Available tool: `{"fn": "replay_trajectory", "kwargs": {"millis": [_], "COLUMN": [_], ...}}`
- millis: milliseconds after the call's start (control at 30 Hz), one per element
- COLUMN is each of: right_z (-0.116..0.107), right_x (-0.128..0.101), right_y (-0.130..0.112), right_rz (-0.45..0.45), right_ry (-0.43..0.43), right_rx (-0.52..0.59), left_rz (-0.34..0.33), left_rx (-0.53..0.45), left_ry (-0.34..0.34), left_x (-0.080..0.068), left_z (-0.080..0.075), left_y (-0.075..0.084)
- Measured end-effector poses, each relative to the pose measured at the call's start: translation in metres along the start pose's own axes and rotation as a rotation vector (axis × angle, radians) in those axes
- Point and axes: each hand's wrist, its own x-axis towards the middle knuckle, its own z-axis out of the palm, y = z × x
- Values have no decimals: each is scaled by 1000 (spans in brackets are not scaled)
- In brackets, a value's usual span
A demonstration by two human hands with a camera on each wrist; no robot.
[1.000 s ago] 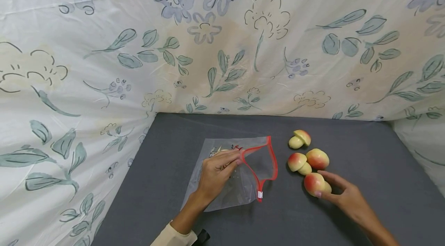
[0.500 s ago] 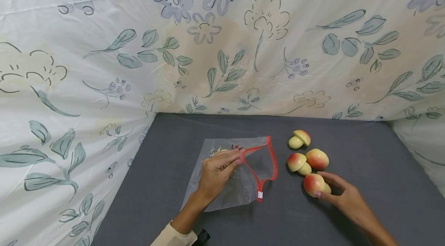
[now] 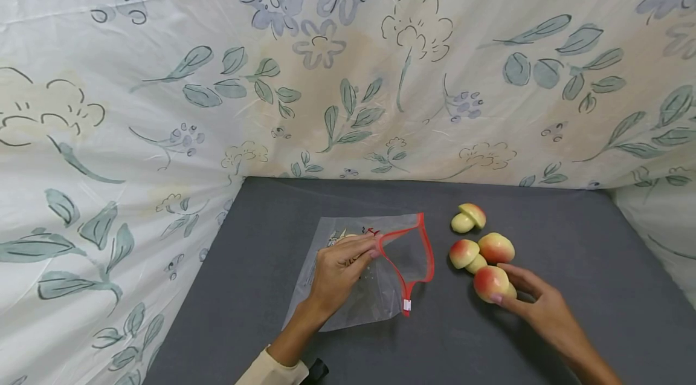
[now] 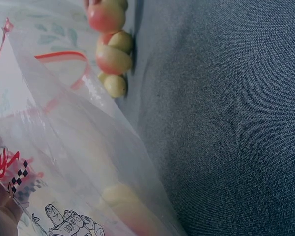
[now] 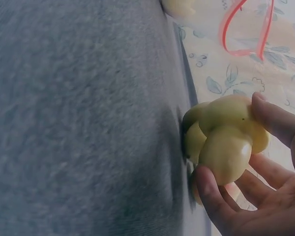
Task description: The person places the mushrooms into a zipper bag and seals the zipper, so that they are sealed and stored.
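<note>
One glossy, mushroom-shaped piece (image 3: 491, 284) pinched between right hand (image 3: 535, 306) thumb and fingers; three more (image 3: 493, 247) just beyond its fingertips. Left hand (image 3: 339, 273) pinches clear plastic bag (image 3: 382, 291), red-edged.

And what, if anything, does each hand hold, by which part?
Right hand: a mushroom-shaped piece, by its cap, perhaps stem too. Left hand: the clear bag, pinched beside its red rim.

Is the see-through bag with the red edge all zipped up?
No, the head view shows the two sides of the red edge standing apart, so the see-through bag gapes open.
</note>
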Motion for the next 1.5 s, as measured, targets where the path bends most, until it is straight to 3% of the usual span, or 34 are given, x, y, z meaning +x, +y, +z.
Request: {"fn": "replay_trajectory", "kwargs": {"millis": [300,800,1233,1500], "right_z": [0,15,28,37], "right_x": [1,1,5,9], "right_y": [-10,-36,-54,-63], "right_rz": [14,-93,-124,-204], "right_ry": [-21,13,-2,-21], "right_rx": [38,216,259,305], "left_rz": [-1,21,33,25], "left_rx": [3,-3,-15,-14], "left_ry": [-3,2,8,3], "left_x": [-1,-1,-2,-2], "left_z": [0,0,1,1], "left_y": [-1,-3,-4,-2]}}
